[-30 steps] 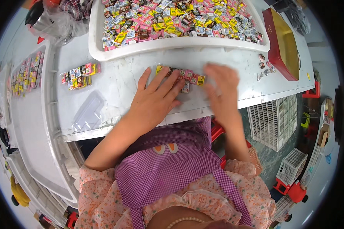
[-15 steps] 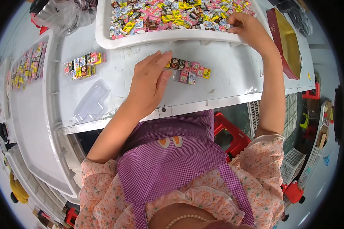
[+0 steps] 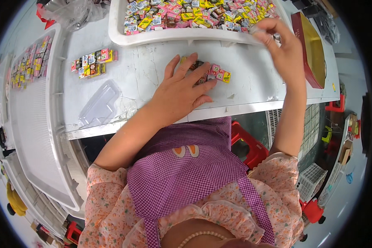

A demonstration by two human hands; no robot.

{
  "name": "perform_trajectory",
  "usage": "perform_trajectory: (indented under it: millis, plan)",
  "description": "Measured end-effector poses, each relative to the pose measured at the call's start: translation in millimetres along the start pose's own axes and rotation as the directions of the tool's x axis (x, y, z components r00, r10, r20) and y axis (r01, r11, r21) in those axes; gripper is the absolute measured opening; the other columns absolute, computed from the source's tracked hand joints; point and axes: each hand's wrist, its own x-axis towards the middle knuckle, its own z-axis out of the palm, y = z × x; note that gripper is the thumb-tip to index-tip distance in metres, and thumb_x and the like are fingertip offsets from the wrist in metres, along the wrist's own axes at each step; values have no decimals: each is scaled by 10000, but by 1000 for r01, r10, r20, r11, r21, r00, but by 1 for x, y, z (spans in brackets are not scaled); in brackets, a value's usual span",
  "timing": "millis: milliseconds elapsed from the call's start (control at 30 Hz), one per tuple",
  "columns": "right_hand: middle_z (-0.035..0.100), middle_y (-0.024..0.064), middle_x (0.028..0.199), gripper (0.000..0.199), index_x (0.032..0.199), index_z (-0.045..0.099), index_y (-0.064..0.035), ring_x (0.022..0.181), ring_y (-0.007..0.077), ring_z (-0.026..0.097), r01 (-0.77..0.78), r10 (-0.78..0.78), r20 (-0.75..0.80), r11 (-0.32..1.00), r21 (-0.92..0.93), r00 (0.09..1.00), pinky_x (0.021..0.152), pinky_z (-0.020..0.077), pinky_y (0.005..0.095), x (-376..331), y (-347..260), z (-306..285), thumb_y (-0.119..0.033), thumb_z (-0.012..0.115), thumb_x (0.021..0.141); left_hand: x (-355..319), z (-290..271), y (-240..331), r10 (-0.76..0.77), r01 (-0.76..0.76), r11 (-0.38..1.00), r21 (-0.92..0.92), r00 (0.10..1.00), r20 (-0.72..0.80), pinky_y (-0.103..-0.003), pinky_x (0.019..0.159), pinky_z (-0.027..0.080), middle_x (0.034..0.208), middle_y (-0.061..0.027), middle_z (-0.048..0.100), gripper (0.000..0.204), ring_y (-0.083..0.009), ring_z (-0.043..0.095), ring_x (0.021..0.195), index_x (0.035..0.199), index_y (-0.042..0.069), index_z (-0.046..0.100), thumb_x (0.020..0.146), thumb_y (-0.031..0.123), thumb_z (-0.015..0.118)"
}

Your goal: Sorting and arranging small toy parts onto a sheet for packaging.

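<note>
My left hand (image 3: 180,93) lies with fingers spread over a row of small printed wrapped blocks (image 3: 224,74) on the table, hiding much of it. Pink and yellow blocks show past its fingertips, dark ones between its fingers. At the near right rim of a big white tray (image 3: 169,38), my right hand (image 3: 286,51) pinches a small pale block (image 3: 255,30), partly hidden by the fingers. The tray holds a heap of loose wrapped blocks (image 3: 198,16) in pink, yellow, white and brown.
On the left stand a filled clear pack (image 3: 87,68) of blocks and a see-through plastic shell (image 3: 100,103). Farther left, a white crate (image 3: 58,124) carries more filled packs (image 3: 31,62). A red box with a gold inside (image 3: 312,53) is at the right, a plastic bag (image 3: 76,16) back left.
My left hand has moved right and spread over the row of blocks. My right hand has risen from the heap to the tray's near rim with a small pale block.
</note>
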Motion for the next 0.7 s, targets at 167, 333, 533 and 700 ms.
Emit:
perform_trajectory:
  millis: [167, 333, 533, 700]
  plan:
    - [595, 81, 887, 163, 932, 636, 1, 867, 217, 582, 91, -107, 142, 989, 117, 984, 785, 469, 279, -33, -32, 41, 77, 624, 788, 2, -9, -3, -111, 109, 989, -95, 994, -20, -509, 1058, 286, 1253, -80, 550, 316, -324, 420, 1247, 1139, 163, 637, 841, 267, 648]
    - [575, 104, 940, 205, 932, 643, -5, 867, 248, 580, 34, -112, 285, 963, 266, 952, 737, 489, 316, -38, -25, 74, 103, 591, 765, -6, -10, -21, -400, 259, 844, -470, 887, -230, -407, 957, 426, 1156, -132, 602, 237, -320, 545, 1110, 1122, 68, 627, 899, 136, 590]
    - [600, 83, 881, 201, 880, 656, -33, 863, 267, 569, 209, -264, 342, 959, 191, 902, 754, 484, 346, -29, -24, 91, 79, 589, 728, -5, -15, -17, -514, 326, 740, -589, 838, -183, -340, 882, 470, 1122, -152, 617, 219, -290, 575, 1054, 1116, 27, 617, 933, 132, 560]
    - [629, 49, 850, 232, 879, 665, -77, 875, 257, 568, 362, -362, 251, 931, 47, 898, 790, 466, 346, -38, -20, 97, 55, 601, 699, -3, -16, -14, -507, 332, 747, -576, 845, -171, -338, 877, 470, 1120, -144, 621, 216, -286, 574, 1042, 1109, 28, 620, 927, 135, 570]
